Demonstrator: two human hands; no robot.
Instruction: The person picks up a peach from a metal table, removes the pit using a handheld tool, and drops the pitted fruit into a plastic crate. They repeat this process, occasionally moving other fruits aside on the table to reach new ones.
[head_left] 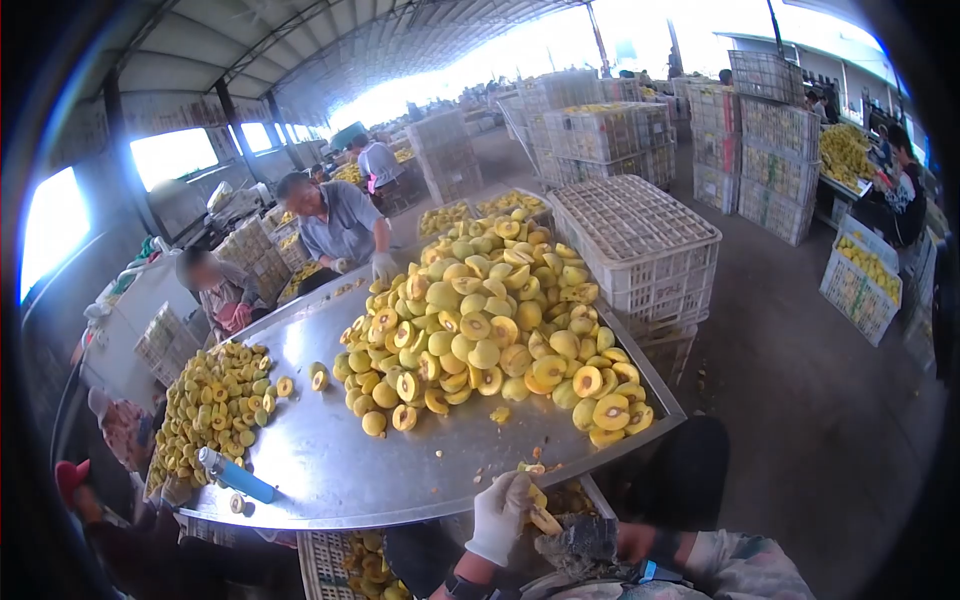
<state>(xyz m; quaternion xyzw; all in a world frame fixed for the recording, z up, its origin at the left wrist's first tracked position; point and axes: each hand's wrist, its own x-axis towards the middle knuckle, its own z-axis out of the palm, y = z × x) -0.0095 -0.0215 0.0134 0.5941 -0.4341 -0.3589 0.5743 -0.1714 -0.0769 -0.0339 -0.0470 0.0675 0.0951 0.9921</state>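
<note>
Low at the front edge of the metal table, my left hand [499, 518] wears a white glove, its fingers closed around a yellow peach half [544, 520]. Beside it, almost touching the fruit, is my right hand [582, 546] in a dark grey, soiled glove. Its fingers are curled, and what they grip, if anything, is hidden. Under my hands, a crate partly shows peach pieces [570, 499]. Just beyond lies a big heap of halved yellow peaches [470, 330], many with the brown pit side showing.
The metal table [350, 480] carries a second peach pile [212, 405] and a blue bottle [237, 475] lying at the left. Stacked plastic crates [640, 240] stand against its right side. A crate of fruit [372, 565] sits below. Co-workers, one gloved [384, 266], sit around the far and left sides.
</note>
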